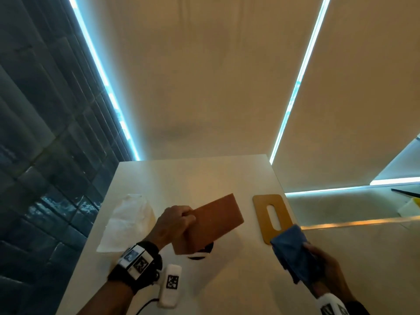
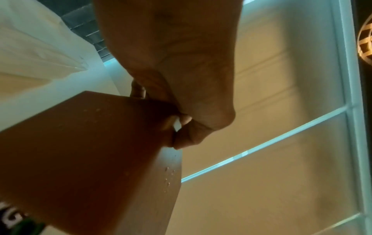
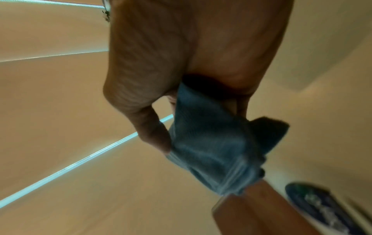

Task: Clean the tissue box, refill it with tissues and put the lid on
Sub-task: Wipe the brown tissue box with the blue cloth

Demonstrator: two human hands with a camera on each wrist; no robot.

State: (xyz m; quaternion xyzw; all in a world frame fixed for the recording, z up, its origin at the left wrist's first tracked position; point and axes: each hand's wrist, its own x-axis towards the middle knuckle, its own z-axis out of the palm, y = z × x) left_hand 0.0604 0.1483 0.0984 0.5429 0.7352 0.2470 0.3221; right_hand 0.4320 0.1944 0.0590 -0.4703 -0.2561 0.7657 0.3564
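While the tissue box [image 1: 212, 223] is being held tilted above the white table [image 1: 227, 280], it is being gripped at its near-left end by the left hand [image 1: 173, 223], whose fingers are curled round the box's edge; the long axis of the box is running from that hand up and away to the right, so its broad brown face is being turned toward the right hand [image 1: 327, 267]. A folded blue cloth [image 1: 292, 248] is being clutched in the right hand, well apart from the box and lying partly over the near end of the lid [image 1: 271, 214]; the lid, with its 1 slot, is lying flat on the table between the 2 hands, to the right of the box. Small droplets are showing on the box's surface in the left wrist view, so wiping is judged to be the step in hand; the cloth would need to be carried leftward across the lid to reach the box. A pack of tissues [image 1: 127, 221] is lying to the left, untouched.
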